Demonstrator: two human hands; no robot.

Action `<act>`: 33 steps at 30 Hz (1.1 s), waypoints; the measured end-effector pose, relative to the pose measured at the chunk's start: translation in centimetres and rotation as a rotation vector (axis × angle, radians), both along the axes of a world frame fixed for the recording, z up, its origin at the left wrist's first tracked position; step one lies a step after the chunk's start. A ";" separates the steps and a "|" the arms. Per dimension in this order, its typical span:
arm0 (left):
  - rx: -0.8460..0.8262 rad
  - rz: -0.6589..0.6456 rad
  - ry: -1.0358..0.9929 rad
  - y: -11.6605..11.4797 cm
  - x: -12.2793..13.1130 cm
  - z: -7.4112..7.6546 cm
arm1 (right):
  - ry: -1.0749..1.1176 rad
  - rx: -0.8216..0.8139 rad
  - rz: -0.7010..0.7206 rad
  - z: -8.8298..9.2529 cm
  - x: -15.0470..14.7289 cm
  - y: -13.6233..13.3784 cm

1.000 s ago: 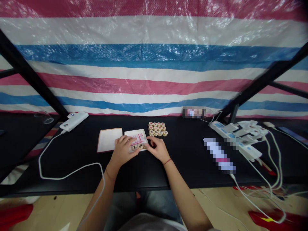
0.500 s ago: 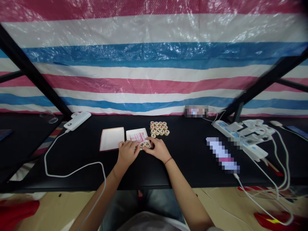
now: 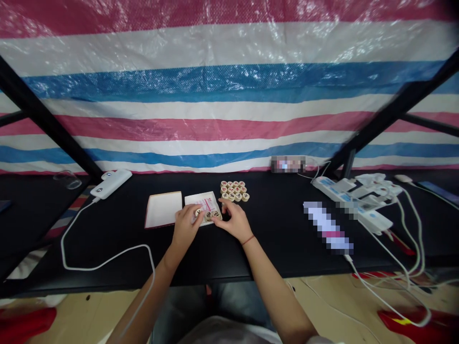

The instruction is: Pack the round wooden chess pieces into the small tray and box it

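Observation:
A small white box (image 3: pixel 201 196) with a red-printed sheet inside lies in front of me. Black-marked Chinese chess pieces (image 3: pixel 212 215) sit in its front part. My left hand (image 3: pixel 187 223) pinches a Chinese chess piece (image 3: pixel 198 212) between thumb and fingers over the box's left side. My right hand (image 3: pixel 234 220) curves round the box's front right corner, thumb beside the pieces and fingers along the right side. Its fingers partly cover the spot just in front of several rows of red- and black-marked chess pieces (image 3: pixel 234 189) on the table.
An open white lid (image 3: pixel 164 209) lies left of the box on the black table (image 3: pixel 279 239). A white power bank (image 3: pixel 114 184) with a cable (image 3: pixel 107 256) stands farther left. At right are a blurred-out phone (image 3: pixel 328 227) and a power strip (image 3: pixel 369 215) with chargers. A striped sheet (image 3: pixel 215 129) hangs behind.
My left hand has lifted a chess piece into view above the box. The right fingers have risen slightly, and the nearest single piece beyond the box is now hidden. The view has shifted a little.

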State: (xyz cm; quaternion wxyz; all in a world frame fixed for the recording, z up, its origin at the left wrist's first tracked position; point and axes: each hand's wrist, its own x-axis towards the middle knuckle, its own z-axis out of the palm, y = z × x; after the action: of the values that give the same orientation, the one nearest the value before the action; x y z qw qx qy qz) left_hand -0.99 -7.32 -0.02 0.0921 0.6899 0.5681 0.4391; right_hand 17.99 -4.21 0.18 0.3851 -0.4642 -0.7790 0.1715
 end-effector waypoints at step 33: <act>-0.050 -0.129 -0.098 1.9 1.4 0.2 | 0.162 0.054 -0.200 -0.6 2.0 0.3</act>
State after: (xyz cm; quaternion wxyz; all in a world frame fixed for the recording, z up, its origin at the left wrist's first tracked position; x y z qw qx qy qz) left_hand 0.43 -5.42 0.23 0.1649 0.7003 0.5280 0.4513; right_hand 20.00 -3.92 -0.43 0.4743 -0.5138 -0.6993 0.1482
